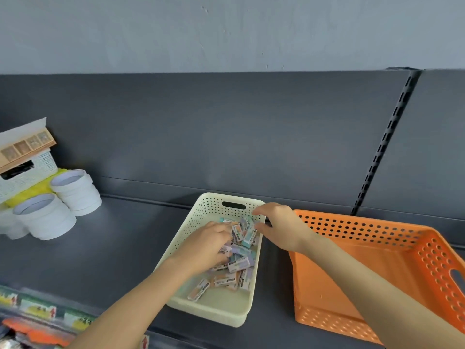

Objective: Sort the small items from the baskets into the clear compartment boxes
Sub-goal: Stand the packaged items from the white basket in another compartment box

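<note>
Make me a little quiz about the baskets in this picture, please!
1. True or false: the left hand is reaching into the cream basket, among the small packets.
2. Pick one: what colour is the basket to the right of the cream one? A blue, B orange, C green.
3. Fill in the missing word: the stacked round things on the left of the shelf are coloured ___.

Key: 1 true; 2 B; 3 white.
</note>
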